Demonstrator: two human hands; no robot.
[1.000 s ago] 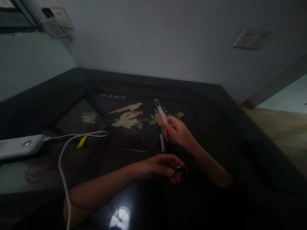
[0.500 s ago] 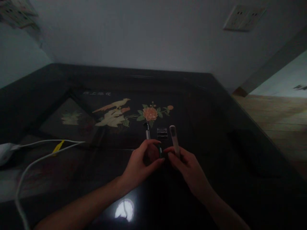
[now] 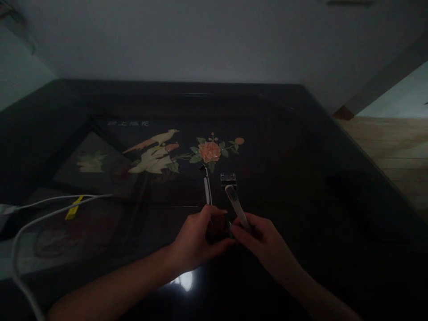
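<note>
Since half a second ago the view has tipped down a little: the wall socket has slid out of the top edge and the white cable (image 3: 43,209) with its yellow tag (image 3: 74,208) sits lower at the left. The two hands have stayed together at the near middle of the worktop (image 3: 301,147) and drawn slightly nearer the body. The left hand (image 3: 197,238) keeps its grip pinched, thumb and fingers together, on a small dark piece (image 3: 229,226) that is too dim to make out. The right hand (image 3: 262,240) stays clamped on a pale stick (image 3: 236,207), which now leans further left than before, its rounded tip pointing away from the body. Just beyond that tip a small clear ridged block (image 3: 228,181) lies on the worktop, and left of it a slim razor handle (image 3: 207,187) lies lengthwise, its dark head toward the flower; neither has moved.

A short line of pale characters (image 3: 129,123) stands at the upper left of the inlaid panel; it is too blurred to read. No brand shows on anything.

The worktop is glossy black, set with a picture of a cream bird (image 3: 152,154) and an orange flower (image 3: 209,151) with green leaves. A bright lamp reflection (image 3: 182,280) glints near the left forearm. The room is dim, with a plain grey wall (image 3: 200,40) behind and wooden floor (image 3: 394,151) at the right.
</note>
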